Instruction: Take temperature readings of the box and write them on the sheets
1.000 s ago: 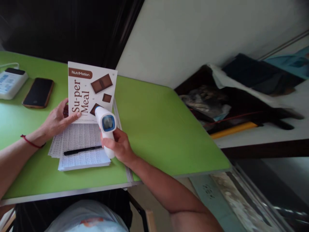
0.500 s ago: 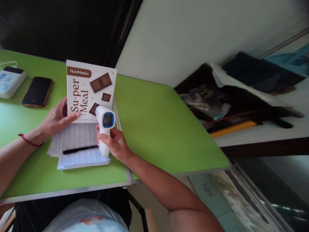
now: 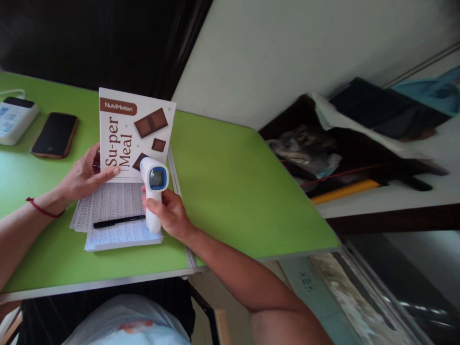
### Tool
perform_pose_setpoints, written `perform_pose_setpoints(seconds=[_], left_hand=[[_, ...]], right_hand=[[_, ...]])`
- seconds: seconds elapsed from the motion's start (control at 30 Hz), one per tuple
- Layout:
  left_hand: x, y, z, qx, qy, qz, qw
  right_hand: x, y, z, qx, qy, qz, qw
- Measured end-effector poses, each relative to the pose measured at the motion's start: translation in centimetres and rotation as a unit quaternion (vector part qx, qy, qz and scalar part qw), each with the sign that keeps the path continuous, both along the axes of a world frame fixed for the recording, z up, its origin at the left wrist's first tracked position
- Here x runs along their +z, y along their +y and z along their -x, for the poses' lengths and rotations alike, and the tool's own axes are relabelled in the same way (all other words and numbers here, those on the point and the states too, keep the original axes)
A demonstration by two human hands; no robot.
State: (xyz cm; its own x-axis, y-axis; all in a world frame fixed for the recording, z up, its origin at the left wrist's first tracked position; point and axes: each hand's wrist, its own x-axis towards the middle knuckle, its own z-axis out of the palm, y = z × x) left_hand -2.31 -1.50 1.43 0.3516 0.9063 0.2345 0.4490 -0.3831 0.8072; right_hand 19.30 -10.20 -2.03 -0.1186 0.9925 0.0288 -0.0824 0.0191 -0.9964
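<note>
My left hand (image 3: 84, 175) grips the lower left corner of a white box (image 3: 125, 134) with brown lettering and chocolate pictures, its thumb on the front face; the fingers behind are mostly hidden. The box stands upright, front toward me. Wrapped around the handle of a white infrared thermometer (image 3: 154, 191) is my right hand (image 3: 170, 213). The thermometer's blue-framed screen faces me, and its front end points at the box's lower right part. Beneath both lies a stack of written paper sheets (image 3: 118, 239), with a black pen (image 3: 117, 222) across it.
A phone (image 3: 55, 134) in a brown case and a white device (image 3: 14, 122) with a cable lie at left on the green table (image 3: 230, 191). Beyond the table's right edge, a shelf (image 3: 359, 153) holds bags and a yellow object. A wall rises behind.
The thermometer has shifted slightly left in my right hand's grip. My left hand and the box stay almost where they were.
</note>
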Motion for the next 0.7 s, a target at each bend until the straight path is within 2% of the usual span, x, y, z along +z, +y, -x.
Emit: perform_pose_setpoints(seconds=[0.2,0.7], left_hand=[[0.46,-0.25,-0.09,-0.003,0.004,0.020,1.000],[0.53,-0.15,0.01,-0.004,0.012,0.016,1.000]], right_hand=[[0.22,-0.04,0.26,0.013,0.017,0.001,1.000],[0.84,-0.11,0.42,0.019,-0.008,-0.002,1.000]])
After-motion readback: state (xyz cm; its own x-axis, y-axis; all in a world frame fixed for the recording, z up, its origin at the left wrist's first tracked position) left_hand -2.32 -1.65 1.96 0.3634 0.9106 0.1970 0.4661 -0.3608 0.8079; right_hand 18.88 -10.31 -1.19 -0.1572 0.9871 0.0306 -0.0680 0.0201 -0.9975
